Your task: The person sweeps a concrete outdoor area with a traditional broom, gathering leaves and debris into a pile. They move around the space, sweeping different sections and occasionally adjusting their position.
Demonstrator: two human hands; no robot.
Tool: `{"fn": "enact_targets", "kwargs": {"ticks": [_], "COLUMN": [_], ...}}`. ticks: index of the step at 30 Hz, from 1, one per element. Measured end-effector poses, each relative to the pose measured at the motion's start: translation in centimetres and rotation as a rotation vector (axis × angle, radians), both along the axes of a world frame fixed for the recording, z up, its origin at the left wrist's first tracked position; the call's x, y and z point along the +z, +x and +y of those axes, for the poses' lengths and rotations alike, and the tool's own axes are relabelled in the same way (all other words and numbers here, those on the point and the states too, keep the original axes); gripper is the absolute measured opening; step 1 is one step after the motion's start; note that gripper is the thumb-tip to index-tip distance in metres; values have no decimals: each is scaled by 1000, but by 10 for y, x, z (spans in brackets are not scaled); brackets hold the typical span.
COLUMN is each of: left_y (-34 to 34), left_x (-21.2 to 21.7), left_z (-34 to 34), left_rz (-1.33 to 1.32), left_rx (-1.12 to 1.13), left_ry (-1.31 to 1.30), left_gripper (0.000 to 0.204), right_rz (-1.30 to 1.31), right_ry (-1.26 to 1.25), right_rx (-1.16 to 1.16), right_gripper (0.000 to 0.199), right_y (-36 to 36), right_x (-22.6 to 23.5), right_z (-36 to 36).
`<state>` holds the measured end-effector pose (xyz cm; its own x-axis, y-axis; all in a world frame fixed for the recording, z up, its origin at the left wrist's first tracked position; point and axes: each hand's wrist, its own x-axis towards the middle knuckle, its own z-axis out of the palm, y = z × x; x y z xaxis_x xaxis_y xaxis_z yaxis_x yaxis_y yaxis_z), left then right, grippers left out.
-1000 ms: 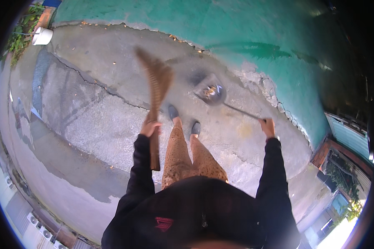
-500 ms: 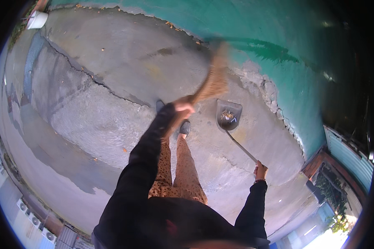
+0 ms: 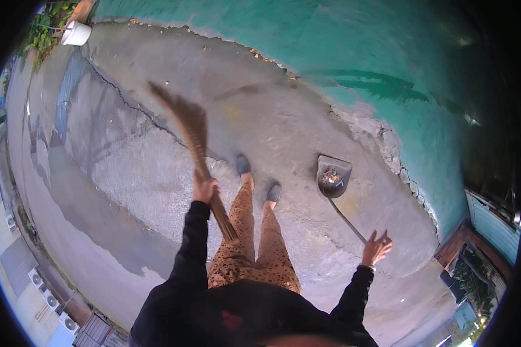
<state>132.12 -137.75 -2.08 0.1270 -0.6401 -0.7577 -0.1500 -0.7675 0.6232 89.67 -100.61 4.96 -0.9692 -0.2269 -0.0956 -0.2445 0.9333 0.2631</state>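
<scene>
1. My left hand [image 3: 204,188] is closed round the broom [image 3: 194,137]; its blurred bristles fan out ahead and leftward, and its butt end overlaps my spotted trousers [image 3: 244,222] in view.
2. My right hand [image 3: 377,250] has its fingers spread apart; the dustpan's handle [image 3: 348,222] runs up to it, but I cannot tell whether they touch.
3. The dustpan [image 3: 334,164] is over the concrete [image 3: 272,121], ahead and right of my dark shoes [image 3: 274,192], with litter [image 3: 331,177] inside.
</scene>
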Motion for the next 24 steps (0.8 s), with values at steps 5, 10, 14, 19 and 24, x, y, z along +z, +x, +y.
{"fn": "enact_targets", "kwargs": {"ticks": [5, 10, 14, 19, 24], "left_y": [-126, -211, -211, -222, -227], "left_x": [9, -53, -61, -21, -53], "left_z": [74, 72, 78, 116, 84], "left_rz": [478, 467, 435, 243, 642], "left_rx": [-33, -175, -89, -56, -87], "left_ry": [-10, 192, 274, 198, 205], "left_gripper": [100, 84, 95, 96, 98], "right_rz": [-1626, -1438, -1378, -1378, -1309], "right_ry": [-770, -600, -380, -158, -538], "right_rx": [-249, -464, -184, -192, -141], "right_gripper": [70, 54, 50, 52, 47], "right_y": [157, 194, 168, 148, 168], "right_x": [47, 6, -9, 32, -17], "right_z": [-152, -207, -207, -181, -185]}}
